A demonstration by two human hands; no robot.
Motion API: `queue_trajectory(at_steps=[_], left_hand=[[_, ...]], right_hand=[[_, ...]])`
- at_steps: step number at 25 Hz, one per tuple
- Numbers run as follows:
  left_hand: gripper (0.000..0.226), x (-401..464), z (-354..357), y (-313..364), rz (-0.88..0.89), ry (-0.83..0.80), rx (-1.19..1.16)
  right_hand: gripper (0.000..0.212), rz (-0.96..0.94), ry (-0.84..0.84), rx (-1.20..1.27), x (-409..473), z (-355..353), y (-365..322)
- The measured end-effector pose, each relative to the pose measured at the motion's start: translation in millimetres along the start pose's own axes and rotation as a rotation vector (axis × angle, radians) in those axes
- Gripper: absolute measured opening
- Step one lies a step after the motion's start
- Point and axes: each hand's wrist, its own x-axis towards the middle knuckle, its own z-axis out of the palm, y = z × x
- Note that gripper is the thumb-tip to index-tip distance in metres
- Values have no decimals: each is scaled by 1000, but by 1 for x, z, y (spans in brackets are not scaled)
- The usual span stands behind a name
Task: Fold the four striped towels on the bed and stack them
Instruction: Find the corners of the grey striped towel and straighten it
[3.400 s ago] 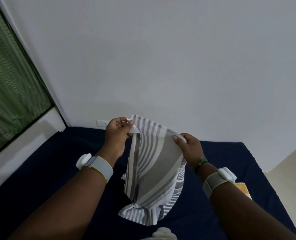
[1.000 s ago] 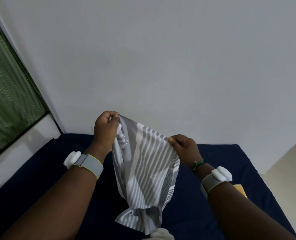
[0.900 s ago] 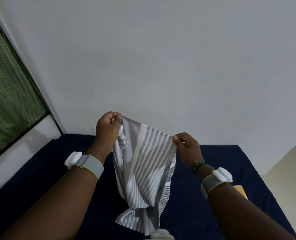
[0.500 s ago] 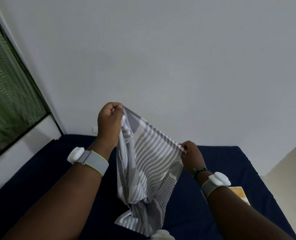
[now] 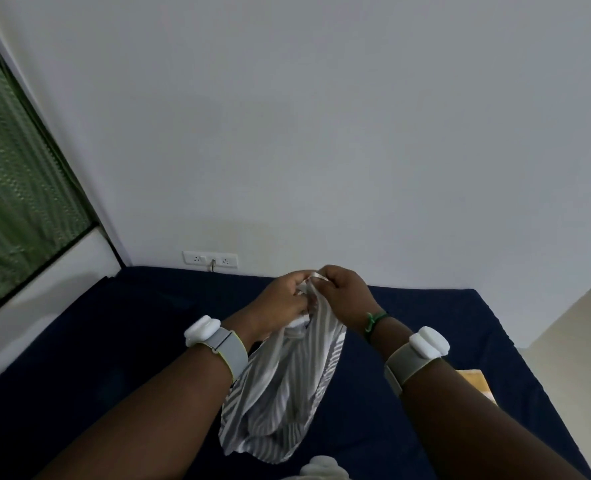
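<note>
Hanging below two-hand grip (hands touching): striped towel [image 5: 283, 386].

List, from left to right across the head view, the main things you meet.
Green curtain → wall socket → left wristband → left hand → right hand → right wristband → tan box.

Grey-and-white striped cloth towel [image 5: 287, 386] hangs above the middle of the dark blue bed [image 5: 114, 341], its top edge pinched between the left hand [image 5: 280, 301] and right hand [image 5: 346, 294], which meet side by side. White wall socket strip [image 5: 210, 260] sits behind the bed's far edge, left of the hands. Tan cardboard box [image 5: 477, 386] lies at the bed's right edge. Green patterned curtain [image 5: 17, 188] stands beyond the left edge.
</note>
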Motion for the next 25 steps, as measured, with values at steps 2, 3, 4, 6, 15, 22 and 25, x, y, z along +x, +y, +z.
queue_trajectory(at_steps=[2, 3, 4, 6, 15, 22, 25], left_hand=[[15, 5, -3, 1, -4, 119, 41], [14, 5, -7, 5, 21, 178, 88], [19, 5, -10, 9, 51, 220, 117], [25, 0, -17, 22, 121, 276, 128], [23, -5, -57, 67, 182, 674, -210], [45, -1, -29, 33, 121, 299, -18], [30, -1, -3, 25, 110, 108, 16]], right_hand=[[15, -76, 34, -89, 2, -2, -9], [11, -99, 58, -135, 2, -4, -8], [8, -107, 75, -173, 0, -6, -4], [11, -111, 96, -242, -5, -7, 9], [16, 268, 288, -178, -18, -17, 61], [37, -18, 139, -68, -8, -14, 14], [33, -161, 69, -155, -1, -15, -8]])
